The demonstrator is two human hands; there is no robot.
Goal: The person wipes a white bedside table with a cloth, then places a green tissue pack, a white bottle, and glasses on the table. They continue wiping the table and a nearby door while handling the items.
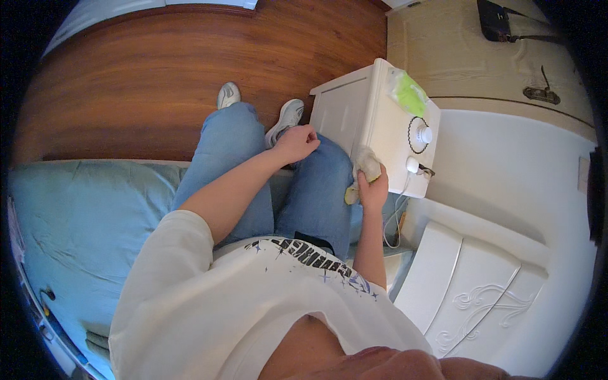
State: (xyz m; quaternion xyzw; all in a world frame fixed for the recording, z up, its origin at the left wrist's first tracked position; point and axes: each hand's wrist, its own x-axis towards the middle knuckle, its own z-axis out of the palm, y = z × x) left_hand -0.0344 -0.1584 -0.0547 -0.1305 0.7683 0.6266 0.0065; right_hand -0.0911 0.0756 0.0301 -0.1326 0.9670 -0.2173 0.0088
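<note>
My right hand [374,191] grips a crumpled white cloth [367,162] with yellowish edges, held beside my right thigh at the near side of a white nightstand [387,137]. Whether the cloth touches the nightstand cannot be told. My left hand [298,143] hovers at or rests near my right knee, its fingers loosely curled, and nothing shows in it. On the nightstand top lie a green and white soft package [409,95], a dark beaded loop [410,142] around a small white bottle [423,135], and a white charger plug [412,165] beside a small dark object [426,170].
I sit on a bed with a blue-green sheet [95,213]. A white cable [390,223] hangs down between nightstand and bed. A carved white headboard [475,285] stands to the right. Beyond the nightstand, a black bag [494,21] hangs at a door [446,52]. The floor [166,71] is brown wood.
</note>
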